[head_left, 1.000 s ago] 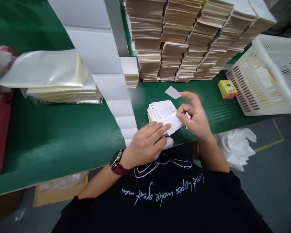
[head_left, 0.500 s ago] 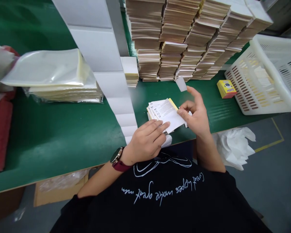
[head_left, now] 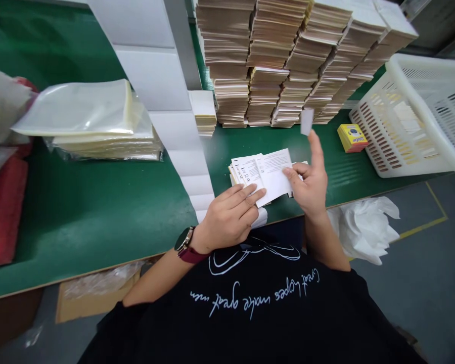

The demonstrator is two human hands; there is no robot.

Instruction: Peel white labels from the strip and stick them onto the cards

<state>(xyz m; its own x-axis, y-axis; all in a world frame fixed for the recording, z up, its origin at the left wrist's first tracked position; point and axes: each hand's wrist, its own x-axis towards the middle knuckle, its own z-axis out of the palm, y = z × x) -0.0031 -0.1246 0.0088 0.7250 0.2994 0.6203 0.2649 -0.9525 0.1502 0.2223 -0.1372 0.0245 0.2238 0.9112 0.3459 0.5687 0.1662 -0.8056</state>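
Observation:
My left hand (head_left: 231,215), with a watch on its wrist, lies with outstretched fingers on a small pile of printed white cards (head_left: 245,167). The fingertips press the lower left of a folded white leaflet (head_left: 275,174) on top. Thumb and bent fingers of my right hand (head_left: 310,182) pinch that leaflet by its right edge. The right index finger points up, and a small whitish sticker (head_left: 307,122) clings to its tip. Part of the pile is hidden under the left hand.
Tall stacks of folded paper (head_left: 269,38) stand at the back. A white label strip (head_left: 170,126) hangs left of the cards. Farther left lie plastic bags (head_left: 94,111). A small yellow box (head_left: 352,137) sits beside a white plastic basket (head_left: 394,116) at right.
My right index finger has straightened upward, carrying the sticker right and up. The leaflet's printed face now shows more, and the yellow edge beside it is covered. The left hand stays put.

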